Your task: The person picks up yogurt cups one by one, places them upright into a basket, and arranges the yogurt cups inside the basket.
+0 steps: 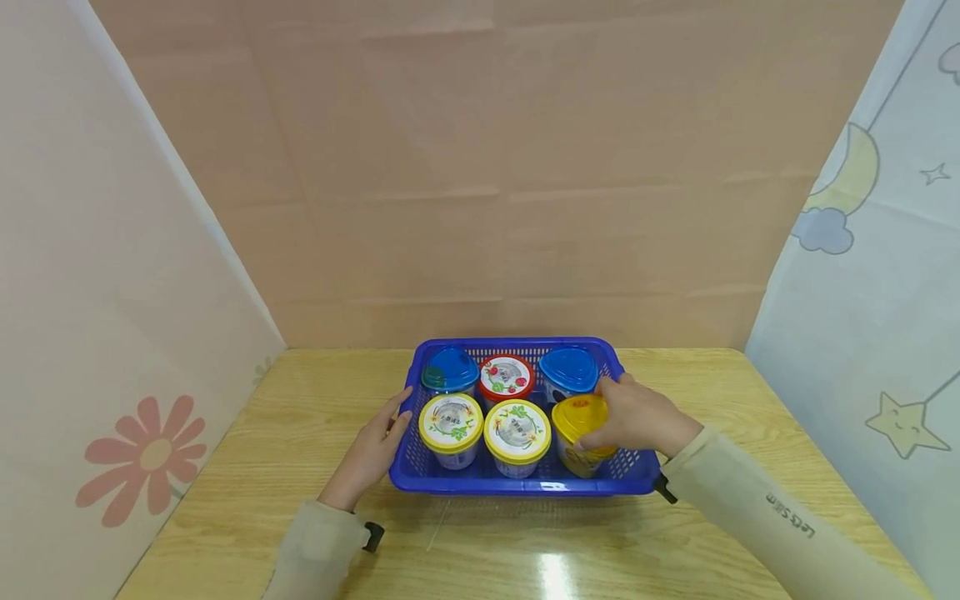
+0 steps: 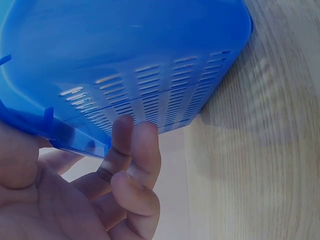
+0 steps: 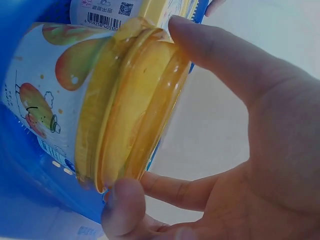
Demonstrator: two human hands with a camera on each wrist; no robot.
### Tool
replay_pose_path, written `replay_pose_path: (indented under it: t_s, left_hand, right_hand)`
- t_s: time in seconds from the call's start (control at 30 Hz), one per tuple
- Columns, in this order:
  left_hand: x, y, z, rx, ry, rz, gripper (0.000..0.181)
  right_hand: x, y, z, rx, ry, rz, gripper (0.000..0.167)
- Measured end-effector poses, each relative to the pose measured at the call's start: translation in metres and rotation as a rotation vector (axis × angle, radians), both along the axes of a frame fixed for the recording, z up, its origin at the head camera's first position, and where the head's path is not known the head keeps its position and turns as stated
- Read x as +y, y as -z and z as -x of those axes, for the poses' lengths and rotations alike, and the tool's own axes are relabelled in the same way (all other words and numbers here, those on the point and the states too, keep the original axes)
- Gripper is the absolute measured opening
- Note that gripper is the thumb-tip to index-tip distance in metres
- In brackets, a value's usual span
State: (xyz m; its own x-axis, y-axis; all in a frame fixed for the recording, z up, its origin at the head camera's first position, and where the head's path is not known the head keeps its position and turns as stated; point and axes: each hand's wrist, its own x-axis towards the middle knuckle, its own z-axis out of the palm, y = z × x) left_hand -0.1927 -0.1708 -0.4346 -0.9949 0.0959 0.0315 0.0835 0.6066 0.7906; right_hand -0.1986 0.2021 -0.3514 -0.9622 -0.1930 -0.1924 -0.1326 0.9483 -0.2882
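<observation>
A blue plastic basket [image 1: 517, 487] holds several lidded tubs in two rows. At its left rim is my left hand [image 1: 371, 454], with thumb and forefinger at the edge. In the left wrist view the other fingers [image 2: 145, 150] curl loosely below the rim, beside the slotted basket wall [image 2: 150, 85]. My right hand [image 1: 641, 415] grips the yellow-lidded tub [image 1: 576, 417] at the front right of the basket. Seen from the right wrist, thumb and fingers span its clear yellow lid [image 3: 140, 100]; the tub has fruit drawings on its side and stands inside the basket.
Two tubs with yellow-rimmed white lids [image 1: 451, 422] fill the front row beside it. Behind are a blue-lidded tub [image 1: 450, 369], a red-rimmed tub [image 1: 506, 377] and another blue-lidded tub [image 1: 568, 368]. The wooden table [image 1: 337, 383] meets a brown back wall [image 1: 495, 208] and patterned side walls.
</observation>
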Motion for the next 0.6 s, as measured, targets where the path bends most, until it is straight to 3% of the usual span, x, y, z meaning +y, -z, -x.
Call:
replay_pose_path:
  t_s: [0.6]
  left_hand:
    - [-0.0014, 0.0002, 0.0004, 0.015, 0.006, 0.012, 0.049]
  right_hand:
    - [0.0, 0.0014, -0.0072, 0.012, 0.014, 0.023, 0.101]
